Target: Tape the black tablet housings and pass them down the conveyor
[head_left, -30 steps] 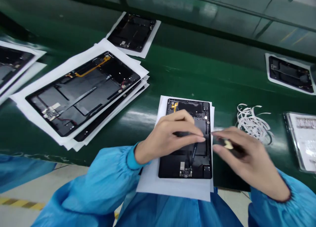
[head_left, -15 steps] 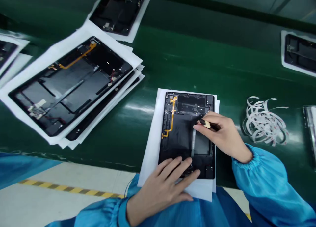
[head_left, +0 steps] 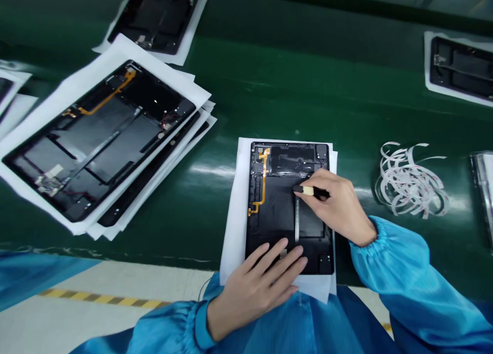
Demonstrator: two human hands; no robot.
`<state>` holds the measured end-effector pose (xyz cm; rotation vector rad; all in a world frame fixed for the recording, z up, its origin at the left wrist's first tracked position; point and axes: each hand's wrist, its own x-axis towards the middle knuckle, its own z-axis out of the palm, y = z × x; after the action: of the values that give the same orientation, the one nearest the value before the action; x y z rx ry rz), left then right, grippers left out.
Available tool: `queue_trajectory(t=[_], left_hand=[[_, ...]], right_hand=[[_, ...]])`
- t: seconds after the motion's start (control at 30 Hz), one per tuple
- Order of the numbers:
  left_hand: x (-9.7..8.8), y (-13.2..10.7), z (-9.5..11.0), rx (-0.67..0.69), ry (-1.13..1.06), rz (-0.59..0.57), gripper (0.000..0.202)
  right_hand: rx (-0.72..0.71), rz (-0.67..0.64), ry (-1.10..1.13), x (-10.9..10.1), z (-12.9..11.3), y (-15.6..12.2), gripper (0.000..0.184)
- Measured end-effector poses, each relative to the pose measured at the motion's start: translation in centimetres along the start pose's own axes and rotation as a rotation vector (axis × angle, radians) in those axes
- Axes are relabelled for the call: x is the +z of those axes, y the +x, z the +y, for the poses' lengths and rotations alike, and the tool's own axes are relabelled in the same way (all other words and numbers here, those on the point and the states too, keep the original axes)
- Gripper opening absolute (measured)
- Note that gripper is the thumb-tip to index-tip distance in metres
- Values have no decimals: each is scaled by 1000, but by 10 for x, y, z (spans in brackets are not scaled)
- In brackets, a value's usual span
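Black tablet back housing (head_left: 277, 210) lies upright on a white paper sheet (head_left: 233, 230) at the front edge of a glossy green workbench (head_left: 358, 87), directly before the person. An orange flex cable (head_left: 264, 177) runs down its left side, and a narrow silver strip (head_left: 297, 220) runs lengthwise across its middle.

The person's left hand (head_left: 256, 287) is open, palm down, with the fingers spread across the lower part of the housing, pinning it in place. The right hand (head_left: 339, 207) is closed in a pinch around a slim black stick with a cream band (head_left: 308, 190). The stick's dark tip sits at the upper end of the silver strip, though I can't tell whether it is touching. Both forearms are covered by bright blue smock sleeves (head_left: 393, 261) with gathered cuffs.

To the left, a larger black tablet housing (head_left: 111, 133) rests on a slanted stack of white sheets, with another dark housing edge showing beneath it. Two more black housings on white paper lie farther along the bench, at the top (head_left: 157, 15) and upper right (head_left: 460, 66). A loose tangle of white peeled strips (head_left: 410, 179) sits to the right of the person's work.
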<state>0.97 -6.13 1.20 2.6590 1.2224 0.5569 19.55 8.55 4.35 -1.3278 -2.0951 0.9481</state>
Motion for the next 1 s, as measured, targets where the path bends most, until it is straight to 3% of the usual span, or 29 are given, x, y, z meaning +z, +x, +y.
queue_trajectory(t=[0.37, 0.53, 1.0], left_hand=[[3, 2, 5, -35, 3, 34, 37], [8, 1, 3, -27, 58, 61, 45], [10, 4, 3, -19, 93, 37, 44]], right_hand=[[-1, 2, -70, 4, 0, -1, 13], [-21, 28, -75, 7, 2, -1, 12], [-58, 79, -52, 8, 5, -2, 12]])
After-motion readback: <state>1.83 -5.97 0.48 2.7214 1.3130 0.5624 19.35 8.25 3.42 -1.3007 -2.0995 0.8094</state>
